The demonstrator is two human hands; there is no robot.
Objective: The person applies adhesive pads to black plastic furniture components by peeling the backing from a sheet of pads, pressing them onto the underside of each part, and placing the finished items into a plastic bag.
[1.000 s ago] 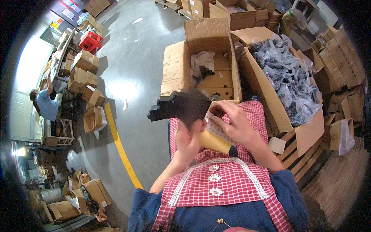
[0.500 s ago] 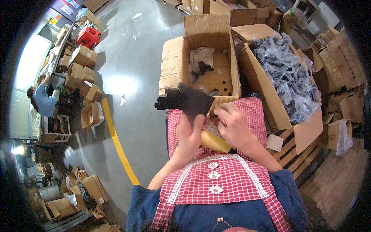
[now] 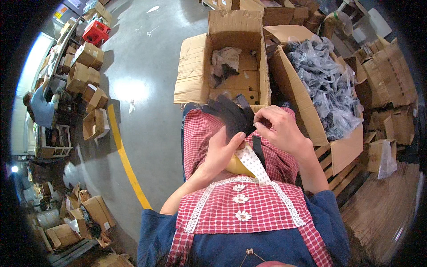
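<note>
My left hand [image 3: 220, 153] is closed on a fanned bundle of black straps [image 3: 229, 115], its thumb lying across the lower end. Just right of the bundle, my right hand [image 3: 280, 127] is closed in a pinch by the bundle's edge; what lies between its fingertips is too small to make out. Below the hands hangs a white dotted strip [image 3: 252, 163], with a short black strap [image 3: 258, 151] beside it. Something smooth and yellow [image 3: 238, 166] rests on my lap against the red checked apron [image 3: 200, 138], partly hidden by my left hand and the strip.
In front of my knees stands an open carton [image 3: 191, 71] with some plastic and a dark piece inside. To its right, a larger carton [image 3: 298, 98] is full of clear-bagged dark items [image 3: 327, 89]. A wooden pallet [image 3: 351, 178] lies under it. At far left, a person [image 3: 42, 107] works by shelves.
The black bundle has swung from pointing left to pointing up, closer to me. My right hand has lifted away from the dotted strip, which now hangs lower and more in view.
</note>
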